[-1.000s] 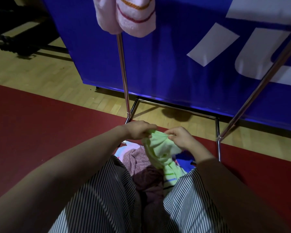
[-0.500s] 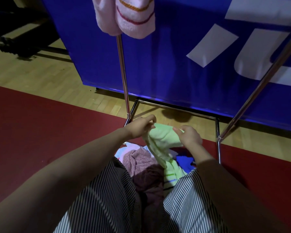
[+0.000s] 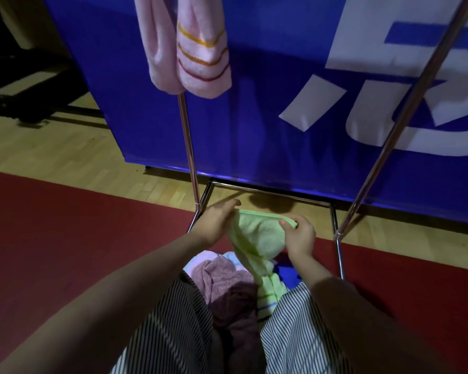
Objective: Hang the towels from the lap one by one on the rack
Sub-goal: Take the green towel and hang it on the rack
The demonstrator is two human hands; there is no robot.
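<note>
**Kid:** What is lying closest to us?

**Helper:** The striped trousers (image 3: 173, 319) are filling the bottom. A pile of towels is resting on the lap between them. A purple towel (image 3: 222, 282) is lying on top. A blue towel (image 3: 285, 271) and a pale towel (image 3: 200, 261) are peeking out behind it.

**Kid:** So lots are waiting?

**Helper:** I am counting three, but the pile may be hiding more.

**Kid:** What are the hands doing?

**Helper:** The left hand (image 3: 216, 225) is pinching one end of the green towel (image 3: 257, 236) at its top edge. The right hand (image 3: 299, 238) is pinching the other end. They are holding that edge stretched out just above the pile. The towel's bottom is hanging down and touching the lap.

**Kid:** Is it going on the rack (image 3: 189, 147) now?

**Helper:** Not yet. The rack is standing just past the hands, with its poles going up high.

**Kid:** Is anything hanging there?

**Helper:** A pink striped towel (image 3: 203, 58) is hanging up by the left pole, in front of the blue banner (image 3: 254, 117). The top bar is out of view, so I cannot tell if others are hanging too.

**Kid:** So how much is done?

**Helper:** I am guessing only a little. One towel is up, the green one is getting ready to be lifted, and the pile is waiting its turn.
</note>
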